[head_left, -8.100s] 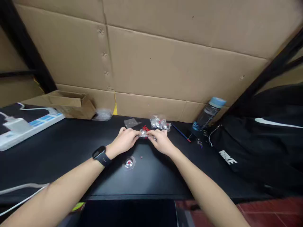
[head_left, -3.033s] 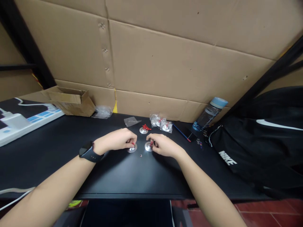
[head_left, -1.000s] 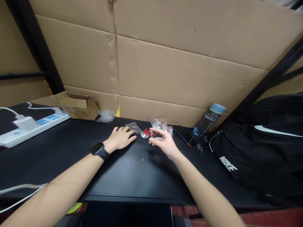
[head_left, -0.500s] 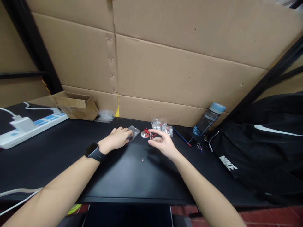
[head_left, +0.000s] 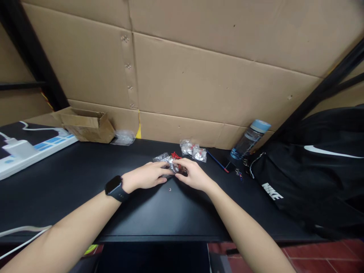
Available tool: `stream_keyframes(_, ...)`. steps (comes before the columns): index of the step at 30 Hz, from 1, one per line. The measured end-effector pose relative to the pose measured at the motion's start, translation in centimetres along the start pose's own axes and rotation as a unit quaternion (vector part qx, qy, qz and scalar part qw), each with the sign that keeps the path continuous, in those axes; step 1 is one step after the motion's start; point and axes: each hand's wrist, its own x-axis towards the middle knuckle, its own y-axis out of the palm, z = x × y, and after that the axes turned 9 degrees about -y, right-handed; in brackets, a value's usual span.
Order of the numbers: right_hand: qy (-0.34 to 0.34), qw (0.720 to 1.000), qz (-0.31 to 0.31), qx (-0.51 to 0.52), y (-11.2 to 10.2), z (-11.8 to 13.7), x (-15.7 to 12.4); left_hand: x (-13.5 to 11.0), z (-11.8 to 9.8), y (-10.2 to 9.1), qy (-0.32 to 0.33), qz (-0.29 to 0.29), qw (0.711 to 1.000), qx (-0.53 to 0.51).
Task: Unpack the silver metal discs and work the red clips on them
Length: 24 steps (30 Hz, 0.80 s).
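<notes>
My left hand reaches in from the left, its fingers closed on a small clear plastic bag. My right hand comes from the right, thumb and fingers curved around a small round silvery piece at the bag's side. The two hands' fingertips nearly meet. A red knotted cord lies just behind them. Fingers partly hide the piece and the bag's opening. In front of the hands a tiny pale scrap lies on the black table.
Several bagged silvery pieces lie behind my right hand. Farther right are a blue pen, a keyring charm, a water bottle and a black bag. At left stand a cardboard box and a power strip.
My right hand has moved left with the round piece, up to the plastic bag in my left hand. My left hand has shifted slightly right. The view has tilted slightly.
</notes>
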Motion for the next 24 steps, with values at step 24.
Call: stream_keyframes(24,0.035,0.994,0.074,-0.066,-0.9,-0.1,0.0,0.6,-0.6,0.0,-0.055,-0.039,0.998,0.011)
